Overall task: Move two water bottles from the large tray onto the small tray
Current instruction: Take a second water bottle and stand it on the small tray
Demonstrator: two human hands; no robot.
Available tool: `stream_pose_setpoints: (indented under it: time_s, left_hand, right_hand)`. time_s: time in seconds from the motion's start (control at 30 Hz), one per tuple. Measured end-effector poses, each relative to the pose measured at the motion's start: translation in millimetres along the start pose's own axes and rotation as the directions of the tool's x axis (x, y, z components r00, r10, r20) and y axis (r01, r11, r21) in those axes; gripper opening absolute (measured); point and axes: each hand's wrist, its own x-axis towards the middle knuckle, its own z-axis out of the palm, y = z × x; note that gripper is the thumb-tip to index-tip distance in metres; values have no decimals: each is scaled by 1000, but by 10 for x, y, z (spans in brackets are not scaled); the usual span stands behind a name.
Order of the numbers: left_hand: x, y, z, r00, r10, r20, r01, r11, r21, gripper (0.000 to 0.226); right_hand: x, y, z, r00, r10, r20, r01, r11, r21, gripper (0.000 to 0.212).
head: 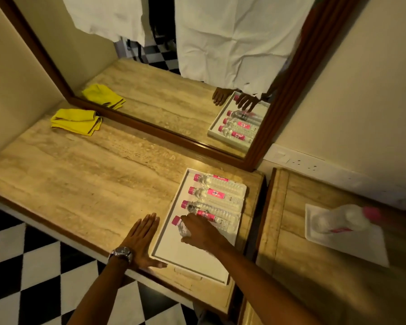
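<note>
Four water bottles are laid in the large tray at the counter's right end. The nearest bottle is clasped by the right hand. The left hand is pressed flat, holding nothing, beside the tray's left rim. One bottle is seen on the small tray, on the side counter.

a beige stone counter runs below a wood-framed mirror, carrying a folded yellow cloth near its far left corner, a large white tray at its right end and a left hand laid flat just beside that tray. a separate stone-topped stand to the right bears a small white tray.
</note>
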Motion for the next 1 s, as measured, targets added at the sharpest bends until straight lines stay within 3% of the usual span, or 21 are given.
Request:
stream_pose_setpoints:
  time_s: [0.07,0.23,0.4,0.53,0.67,0.83,1.0]
  left_hand:
    - [-22,42,-89,999,32,8,-32,999,-1,143]
    - [27,495,-387,984,127,-129,-126,992,12,130]
    - [309,1574,-813,938,237,-251,-255,966,-40,104]
    - [531,2446,-911,916,328,-233,-338,941,-2,103]
    - [749,3245,-979,867,429,-254,-429,902,59,94]
    - [1020,3836,-949,888,382,-257,-381,923,54,113]
    - [1206,4082,-968,919,333,-210,-336,942,21,133]
  right_hand:
    - [-183,59,-75,993,12,-120,4,991,133,68]
    - [-699,270,-448,919,109,-379,40,930,365,67]
    - [-1239,600,-933,817,159,-555,101,907,409,65]
    - [-1747,836,-1394,698,151,-700,200,898,393,58]
    - [-2301,1148,-1833,605,169,-778,195,916,350,62]
    - [-2978,1625,-2168,486,196,-852,117,951,286,65]
    - [-3535,2188,-2258,361,301,-883,75,934,349,62]
